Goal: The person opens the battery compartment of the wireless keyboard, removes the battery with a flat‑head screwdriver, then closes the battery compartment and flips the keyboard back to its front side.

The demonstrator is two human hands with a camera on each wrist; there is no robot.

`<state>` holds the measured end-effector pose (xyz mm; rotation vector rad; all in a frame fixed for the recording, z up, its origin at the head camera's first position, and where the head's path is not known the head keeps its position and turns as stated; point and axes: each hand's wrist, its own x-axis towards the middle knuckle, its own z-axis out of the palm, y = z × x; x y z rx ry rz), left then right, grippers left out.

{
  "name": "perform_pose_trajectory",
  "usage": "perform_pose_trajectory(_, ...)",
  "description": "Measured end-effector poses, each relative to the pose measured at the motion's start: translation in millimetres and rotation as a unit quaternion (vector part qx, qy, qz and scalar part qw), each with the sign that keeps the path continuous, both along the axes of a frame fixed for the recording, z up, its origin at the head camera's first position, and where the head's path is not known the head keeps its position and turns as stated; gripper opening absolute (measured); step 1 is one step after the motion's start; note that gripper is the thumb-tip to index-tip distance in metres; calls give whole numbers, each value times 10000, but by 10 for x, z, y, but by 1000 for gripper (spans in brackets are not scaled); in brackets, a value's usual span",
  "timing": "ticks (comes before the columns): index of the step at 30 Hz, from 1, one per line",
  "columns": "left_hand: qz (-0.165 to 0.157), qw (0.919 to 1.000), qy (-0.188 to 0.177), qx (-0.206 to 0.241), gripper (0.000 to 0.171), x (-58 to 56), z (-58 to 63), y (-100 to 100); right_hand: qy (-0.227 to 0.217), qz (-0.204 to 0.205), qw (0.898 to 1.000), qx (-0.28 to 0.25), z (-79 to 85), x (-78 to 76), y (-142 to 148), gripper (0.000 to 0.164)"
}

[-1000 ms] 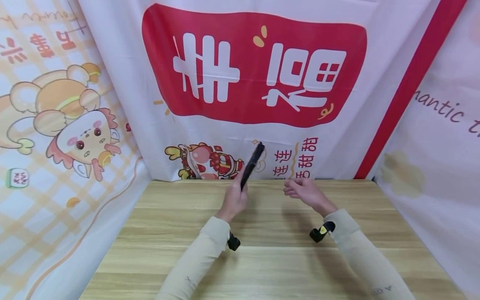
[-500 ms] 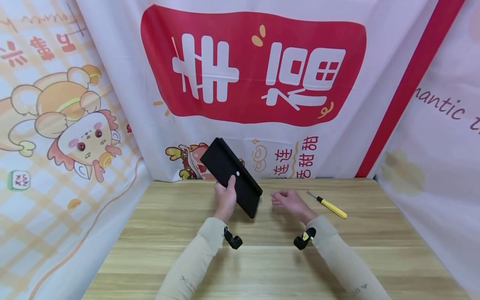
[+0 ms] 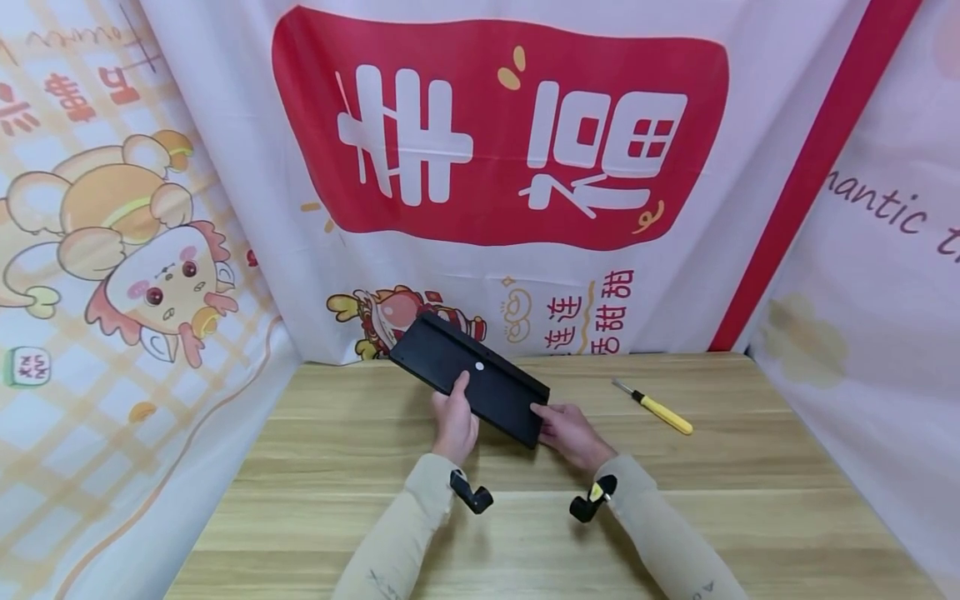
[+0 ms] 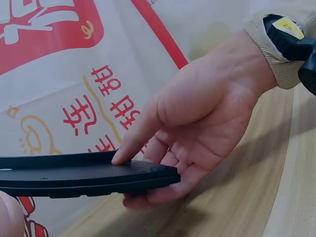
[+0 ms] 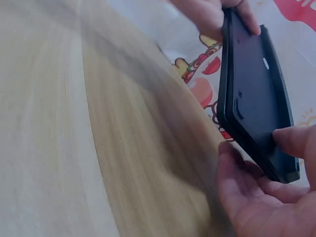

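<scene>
A slim black keyboard (image 3: 468,379) is held up over the table, its back face turned up, with a raised ridge along the far long edge and a small white dot. My left hand (image 3: 456,421) grips its near long edge around the middle, thumb lying on the back face. At the right end my right hand (image 3: 570,433) pinches the corner; in the left wrist view the thumb of that right hand (image 4: 197,108) presses on the back face while the fingers pass beneath. Key-like bumps show along the lower side of the keyboard (image 4: 79,177) there.
To the right of the hands a screwdriver (image 3: 663,412) with a yellow handle lies on the wooden table (image 3: 750,517). A printed white cloth (image 3: 675,292) hangs behind the table's far edge, and more cloth walls stand left and right.
The keyboard has turned from edge-on to showing its back face and has come lower. My right hand has moved left and taken hold of its right end, uncovering the screwdriver.
</scene>
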<state>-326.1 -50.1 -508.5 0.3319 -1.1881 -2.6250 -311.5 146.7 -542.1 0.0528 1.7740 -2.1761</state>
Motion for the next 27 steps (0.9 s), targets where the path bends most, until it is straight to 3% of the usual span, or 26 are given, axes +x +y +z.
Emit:
perform_pose_trajectory(5, -35, 9998, 19, 212, 63, -26, -40, 5, 25, -259, 9983, -523, 7, 8, 46, 16)
perform_pose_trajectory(13, -518, 9947, 503, 732, 69, -76, -27, -115, 217, -637, 9972, -337, 295, 0, 204, 33)
perform_pose_trajectory(16, -574, 9952, 354, 708, 71, -81, -12, -264, 357, -594, 9971, -299, 391, 0, 309, 34)
perform_pose_trajectory(20, -757, 9970, -66, 162, 67, -88, -35, -568, 432, -544, 9974, -173, 463, -9, 487, 26)
perform_pose_trajectory(23, -909, 9933, -380, -604, 59, -96, -61, -818, 370, -633, 9973, 64, 497, -24, 608, 20)
perform_pose_trajectory(25, -1029, 9848, -595, -1266, 53, -104, -69, -966, 339, -638, 9970, 282, 522, -33, 674, 22)
perform_pose_trajectory(27, -1224, 9698, -812, -1948, 47, -105, -60, -1085, 293, -637, 9965, 450, 544, -41, 731, 29)
